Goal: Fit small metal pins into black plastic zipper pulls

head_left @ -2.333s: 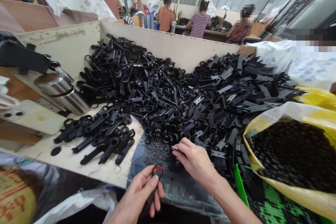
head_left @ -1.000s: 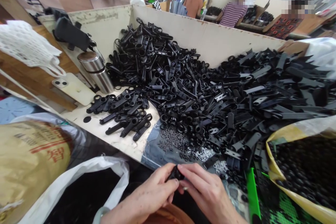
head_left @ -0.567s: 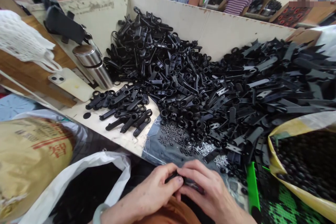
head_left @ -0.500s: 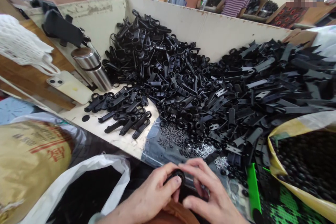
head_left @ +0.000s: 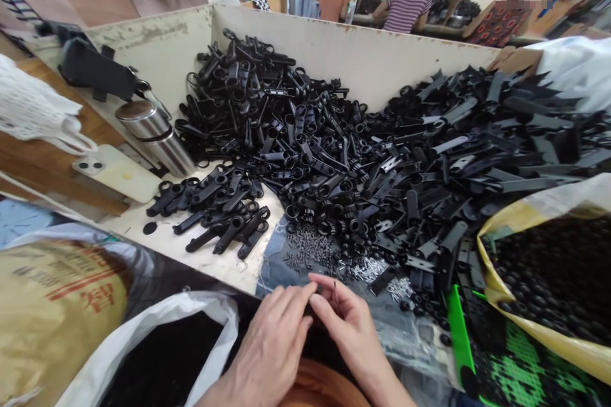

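Black wire-thin pin (head_left: pixel 335 292) looks pinched in the right hand (head_left: pixel 348 327), grip closed; the left hand (head_left: pixel 272 350) curls just beside it, its hold unclear. Placing it seems to want steady fingertips. Beyond, black plastic pull tabs (head_left: pixel 305 152) heap up.

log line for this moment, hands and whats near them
left hand: nothing visible in it | right hand: pinches a thin dark pin | near: loose metal pins on a denim cloth, black plastic parts

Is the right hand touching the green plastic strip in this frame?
Apart: the head view shows the right hand clearly left of the green plastic strip, with grey sheeting between them.
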Tool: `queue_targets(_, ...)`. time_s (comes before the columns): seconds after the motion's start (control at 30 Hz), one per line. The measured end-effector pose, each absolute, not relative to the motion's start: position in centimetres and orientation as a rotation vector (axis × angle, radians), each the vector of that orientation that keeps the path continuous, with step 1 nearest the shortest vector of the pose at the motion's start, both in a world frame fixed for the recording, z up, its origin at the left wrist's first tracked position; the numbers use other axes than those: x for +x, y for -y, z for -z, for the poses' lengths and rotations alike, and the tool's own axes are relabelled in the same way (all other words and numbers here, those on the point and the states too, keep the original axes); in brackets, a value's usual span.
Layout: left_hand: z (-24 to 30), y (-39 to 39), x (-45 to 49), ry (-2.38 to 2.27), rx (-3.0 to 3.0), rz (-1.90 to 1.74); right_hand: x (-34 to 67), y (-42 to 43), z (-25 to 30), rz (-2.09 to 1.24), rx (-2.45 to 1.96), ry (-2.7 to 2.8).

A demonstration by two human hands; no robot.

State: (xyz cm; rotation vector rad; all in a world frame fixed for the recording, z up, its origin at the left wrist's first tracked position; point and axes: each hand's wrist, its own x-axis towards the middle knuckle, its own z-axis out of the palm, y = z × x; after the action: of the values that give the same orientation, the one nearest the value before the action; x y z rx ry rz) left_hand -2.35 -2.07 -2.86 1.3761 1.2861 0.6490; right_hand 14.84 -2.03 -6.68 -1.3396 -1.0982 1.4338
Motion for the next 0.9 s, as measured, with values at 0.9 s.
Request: queue_targets(0.9,3.7,1.9,-3.7,-1.092,0.748,-0.353,16.7,1.8,5.0,-1.349,-1.353,1.660)
